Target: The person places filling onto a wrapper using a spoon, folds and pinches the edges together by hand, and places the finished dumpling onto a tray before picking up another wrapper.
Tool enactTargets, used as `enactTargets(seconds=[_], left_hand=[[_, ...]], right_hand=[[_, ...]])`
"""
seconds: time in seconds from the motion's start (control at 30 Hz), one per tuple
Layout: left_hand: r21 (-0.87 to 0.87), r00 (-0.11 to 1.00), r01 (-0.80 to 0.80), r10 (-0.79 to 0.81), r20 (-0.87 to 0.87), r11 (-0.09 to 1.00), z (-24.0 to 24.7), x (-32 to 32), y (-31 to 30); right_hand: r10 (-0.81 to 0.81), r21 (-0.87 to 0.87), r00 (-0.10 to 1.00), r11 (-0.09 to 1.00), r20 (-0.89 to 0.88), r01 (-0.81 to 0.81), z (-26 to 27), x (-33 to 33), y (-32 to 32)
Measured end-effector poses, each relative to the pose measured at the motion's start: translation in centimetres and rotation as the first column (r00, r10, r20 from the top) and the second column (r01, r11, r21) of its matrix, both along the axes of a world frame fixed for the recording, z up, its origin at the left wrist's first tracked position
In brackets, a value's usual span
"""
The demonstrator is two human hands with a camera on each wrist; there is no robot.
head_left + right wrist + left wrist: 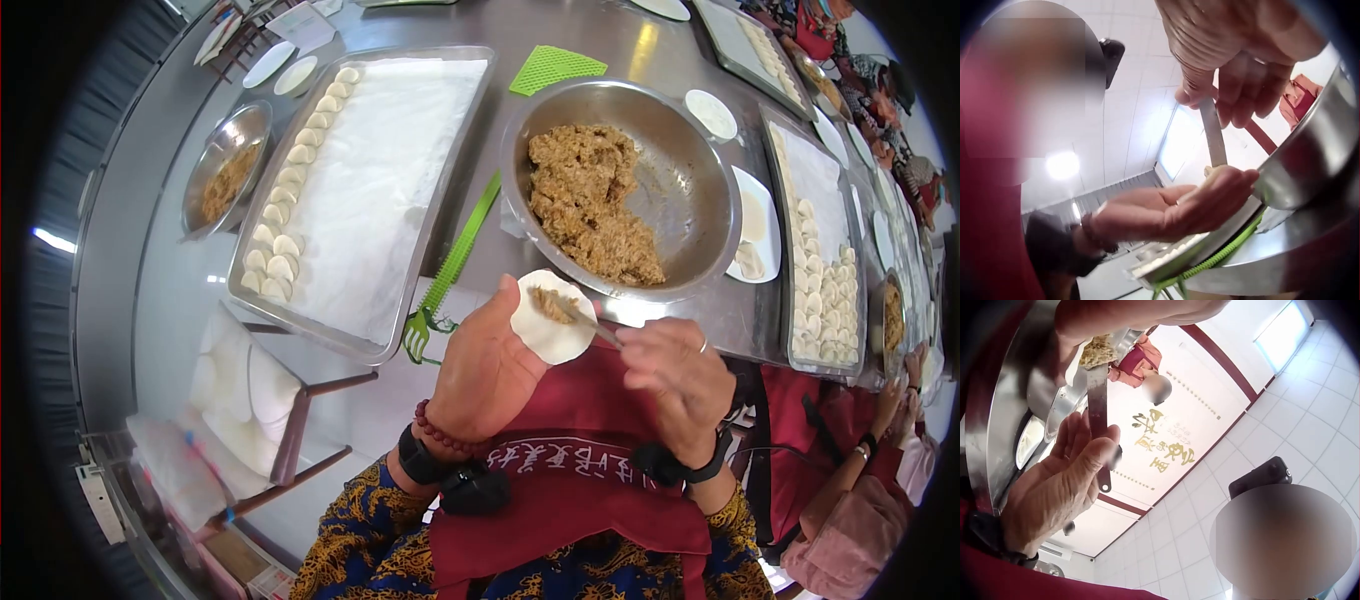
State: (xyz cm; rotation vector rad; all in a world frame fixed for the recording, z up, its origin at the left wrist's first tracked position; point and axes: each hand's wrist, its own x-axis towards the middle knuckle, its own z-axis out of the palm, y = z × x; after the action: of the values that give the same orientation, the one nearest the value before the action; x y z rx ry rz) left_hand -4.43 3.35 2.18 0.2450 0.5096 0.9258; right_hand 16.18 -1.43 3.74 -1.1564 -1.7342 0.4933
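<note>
My left hand (492,385) is palm up and cradles a round white dumpling wrapper (534,341) on its fingers, thumb along the edge. A lump of brown minced filling (556,305) sits on the wrapper. Between thumb and fingers my right hand (682,385) pinches a flat metal filling spatula (1097,400), a narrow strip with a hole in its handle end. In the left wrist view, the blade tip touches the filling. Just beyond both hands stands a large steel bowl (715,245), partly filled with brown minced filling (590,195).
A paper-lined tray (400,130) with a row of dumplings stands left. Beside it are a smaller steel bowl (258,125) and a green plastic strap (468,235). At right are a white dish (765,215) and another dumpling tray (815,175). A chair (290,430) stands lower left; another person's arm (850,460) is at right.
</note>
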Motion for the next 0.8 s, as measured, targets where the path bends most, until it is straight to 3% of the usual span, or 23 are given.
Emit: enactTargets(seconds=[0.1,0.13,0.2,0.27,0.47,0.53,0.57,0.6,0.67,0.8], left_hand=[[-0.012,1.0,0.002,-0.002,0.003,1.0,0.0,0.0,-0.2],[-0.035,1.0,0.007,-0.006,0.015,0.999,0.1,-0.1,-0.2],[-0.057,1.0,0.011,-0.01,0.027,0.998,0.2,-0.1,-0.3],[-0.069,1.0,-0.004,0.005,0.018,0.998,0.3,-0.1,-0.4],[-0.003,0.999,-0.034,0.034,-0.014,0.999,-0.3,-0.5,-0.5],[0.017,0.999,-0.038,0.038,-0.026,0.999,-0.7,-0.5,-0.5],[0.036,0.999,-0.038,0.039,-0.036,0.999,-1.0,-0.5,-0.6],[0.055,0.998,-0.035,0.037,-0.046,0.998,-1.2,-0.4,-0.6],[0.093,0.998,-0.02,0.026,-0.061,0.995,-1.7,-0.3,-0.7],[0.145,0.997,0.008,0.004,-0.082,0.989,-2.1,0.1,-0.5]], right_hand=[[0.077,0.188,0.977,0.975,0.201,-0.116,-0.9,-0.5,-0.7],[0.077,0.189,0.977,0.975,0.201,-0.116,-0.8,-0.5,-0.9],[0.062,0.247,0.917,0.954,0.394,-0.17,-0.6,-0.5,-1.2],[0.071,0.246,0.905,0.951,0.42,-0.189,-0.8,-0.1,-1.5],[0.123,0.181,0.926,0.963,0.357,-0.198,0.7,1.4,-2.1],[0.154,0.095,0.98,0.981,0.126,-0.166,1.3,2.3,-2.3],[0.079,0.052,0.997,0.995,0.019,-0.08,1.5,2.5,-2.4],[0.073,0.054,0.997,0.996,0.021,-0.074,1.4,3.0,-2.3],[-0.149,0.021,0.989,0.989,0.01,0.149,1.3,4.1,-1.4],[-0.301,-0.148,0.952,0.945,-0.045,0.292,0.2,4.5,1.4]])
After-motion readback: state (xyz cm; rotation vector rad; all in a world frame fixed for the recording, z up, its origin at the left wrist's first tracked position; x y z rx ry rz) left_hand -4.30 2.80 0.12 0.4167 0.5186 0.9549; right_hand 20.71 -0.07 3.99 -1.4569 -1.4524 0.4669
